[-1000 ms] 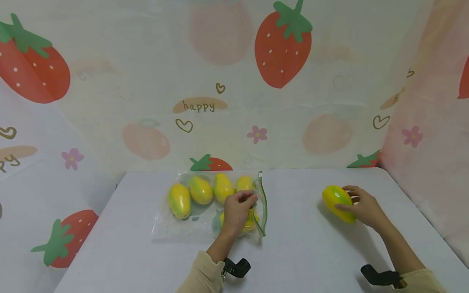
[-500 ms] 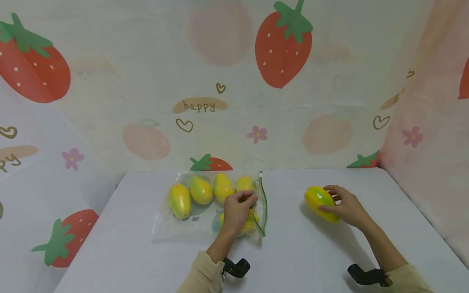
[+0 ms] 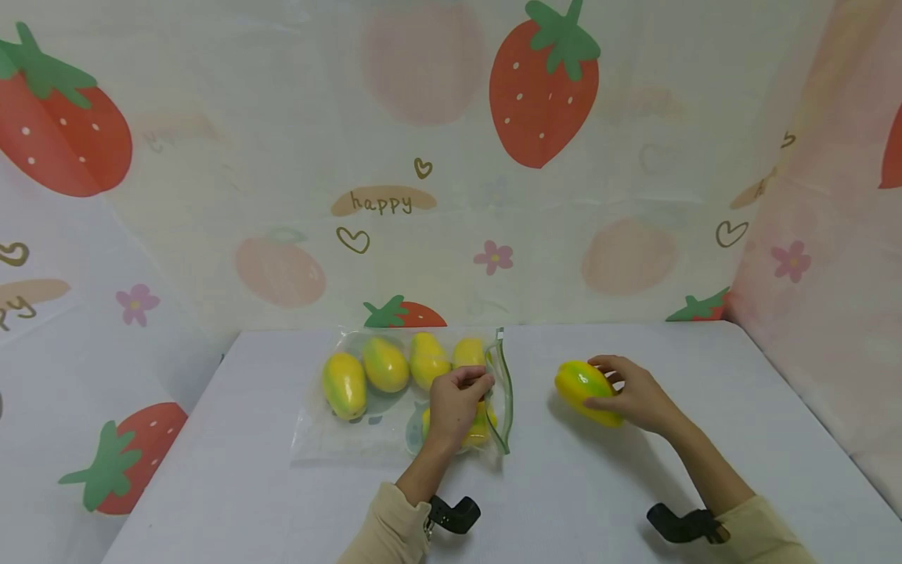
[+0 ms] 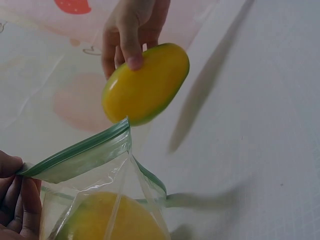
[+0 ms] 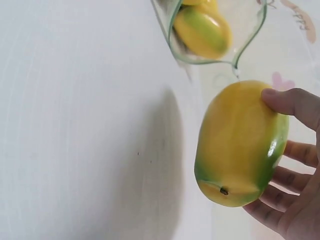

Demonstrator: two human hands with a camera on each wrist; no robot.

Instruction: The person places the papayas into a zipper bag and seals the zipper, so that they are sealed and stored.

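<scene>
My right hand (image 3: 634, 398) holds a yellow-green mango (image 3: 581, 385) above the table, thumb on one side and fingers on the other. In the right wrist view, this mango (image 5: 240, 145) shows its dark stem end, with the bag's open mouth beyond it. To its left lies a clear zip bag (image 3: 317, 446) with a green seal, holding several mangoes (image 3: 345, 385). My left hand (image 3: 454, 407) pinches the bag's mouth edge, as the left wrist view shows at the green zip strip (image 4: 80, 148). That hand and wrist partly hide the nearest mangoes inside.
A white cloth covers the table (image 3: 557, 493). Behind it hangs a fruit-print sheet (image 3: 451, 266), with more sheeting at both sides. Black wrist camera mounts (image 3: 456, 515) stick out from both cuffs.
My right hand has carried the mango leftward across the table, nearer to the bag's mouth. The left hand and the bag have stayed in place.
</scene>
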